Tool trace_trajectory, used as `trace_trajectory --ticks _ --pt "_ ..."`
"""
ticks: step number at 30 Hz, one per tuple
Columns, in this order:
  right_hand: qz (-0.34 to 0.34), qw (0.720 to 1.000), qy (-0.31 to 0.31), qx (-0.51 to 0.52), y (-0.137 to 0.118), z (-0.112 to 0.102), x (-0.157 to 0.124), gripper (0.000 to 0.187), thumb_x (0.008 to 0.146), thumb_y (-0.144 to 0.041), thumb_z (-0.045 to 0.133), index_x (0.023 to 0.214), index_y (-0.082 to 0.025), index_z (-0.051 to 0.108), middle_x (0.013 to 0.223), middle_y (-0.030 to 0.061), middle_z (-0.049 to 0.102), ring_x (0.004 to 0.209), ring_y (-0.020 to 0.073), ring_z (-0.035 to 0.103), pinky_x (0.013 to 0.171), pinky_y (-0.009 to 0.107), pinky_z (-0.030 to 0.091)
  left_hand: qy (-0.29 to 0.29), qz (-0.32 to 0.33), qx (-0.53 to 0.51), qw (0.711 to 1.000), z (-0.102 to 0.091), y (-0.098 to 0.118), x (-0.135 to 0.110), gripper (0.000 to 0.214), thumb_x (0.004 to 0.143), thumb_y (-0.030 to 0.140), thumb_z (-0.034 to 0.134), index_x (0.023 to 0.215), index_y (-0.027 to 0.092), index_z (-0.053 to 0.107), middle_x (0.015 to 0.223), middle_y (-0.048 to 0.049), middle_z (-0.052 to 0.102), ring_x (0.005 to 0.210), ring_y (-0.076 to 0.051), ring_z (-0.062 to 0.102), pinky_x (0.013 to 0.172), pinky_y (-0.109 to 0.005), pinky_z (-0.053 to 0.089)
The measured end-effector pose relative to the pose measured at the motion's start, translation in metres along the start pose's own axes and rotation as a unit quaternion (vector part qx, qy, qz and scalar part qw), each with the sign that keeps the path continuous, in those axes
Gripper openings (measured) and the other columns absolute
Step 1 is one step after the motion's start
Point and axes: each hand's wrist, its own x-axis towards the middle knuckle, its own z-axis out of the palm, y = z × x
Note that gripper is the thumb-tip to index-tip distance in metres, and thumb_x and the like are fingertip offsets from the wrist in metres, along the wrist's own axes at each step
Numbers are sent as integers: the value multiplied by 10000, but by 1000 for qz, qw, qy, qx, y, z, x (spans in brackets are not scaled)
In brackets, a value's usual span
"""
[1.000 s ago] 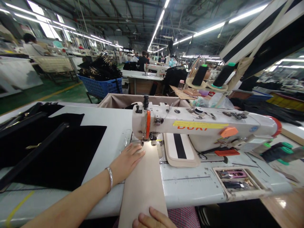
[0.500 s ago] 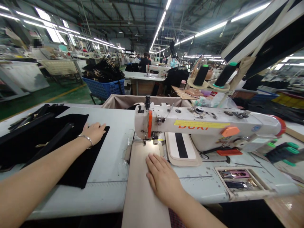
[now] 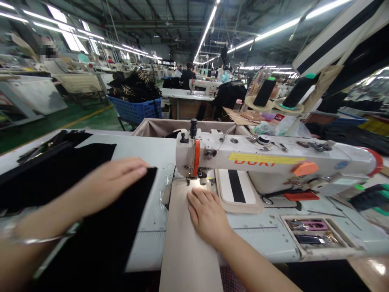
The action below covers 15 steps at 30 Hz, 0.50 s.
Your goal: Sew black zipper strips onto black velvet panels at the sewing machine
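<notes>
My left hand [image 3: 118, 178], smeared a little by motion, pinches the top edge of a black fabric piece [image 3: 106, 239] near its right corner. That piece reaches over the front edge of the table, left of the sewing machine [image 3: 237, 152]. My right hand [image 3: 208, 215] lies flat, fingers stretched, on a beige strip [image 3: 188, 251]. The strip's far end is at the machine's presser foot [image 3: 193, 181], and its near end hangs towards me. Beside the foot, under the machine arm, lies a beige-edged white panel [image 3: 251, 190] with a black stripe.
More black pieces [image 3: 45, 166] lie at the table's left. Scissors [image 3: 267, 199] rest under the machine arm. A recessed tray [image 3: 316, 235] holds small tools at the right. Behind the table stand a beige fabric-lined bin [image 3: 146, 129], thread cones [image 3: 265, 92] and a blue basket [image 3: 133, 109].
My left hand has closed on the black fabric and drawn it right and towards me, over the table edge. My right hand has stayed on the beige strip. The view has shifted slightly.
</notes>
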Motion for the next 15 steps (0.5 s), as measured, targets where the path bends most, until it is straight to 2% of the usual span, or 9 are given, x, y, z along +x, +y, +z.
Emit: trace_trajectory --ticks 1,2,4,6,8,15 --pt "-1 1000 1 1 0 -1 0 350 981 -275 471 1324 -239 530 1370 70 549 1257 251 478 1082 456 333 -69 33 -33 997 28 11 7 311 962 396 431 1002 225 687 1022 9 693 985 -184 621 946 -285 460" --pt "-1 1000 1 3 0 -2 0 340 983 -272 469 1314 -235 535 1365 69 553 1248 246 485 1078 448 337 -96 41 -57 993 57 19 15 281 940 342 450 998 208 690 1014 -18 701 978 -194 633 929 -298 473" --pt "0 1000 0 5 -1 -5 -1 335 988 -279 463 1312 -226 533 1365 69 555 1245 240 488 1073 433 341 -77 5 -80 994 106 28 30 208 871 270 530 1006 190 667 916 -32 715 851 -196 669 788 -295 517" --pt "3 1000 -5 6 0 -7 0 357 997 -303 454 1340 -224 513 1377 68 546 1253 238 482 1072 425 343 -45 -13 -81 996 136 28 41 135 818 223 577 924 186 654 821 -25 709 759 -194 672 696 -286 511" --pt "5 1000 -12 7 0 -7 0 390 1001 -334 455 1374 -227 487 1386 70 538 1257 241 476 1075 428 340 -34 -8 -78 996 148 25 48 64 802 198 586 834 192 641 773 -17 701 727 -189 667 670 -279 498" --pt "13 999 -29 26 2 -6 2 494 994 -418 470 1438 -206 428 1405 73 520 1266 263 450 1095 442 314 -26 -10 -57 998 151 22 62 56 792 202 600 791 191 654 766 -28 719 718 -204 683 671 -285 505"
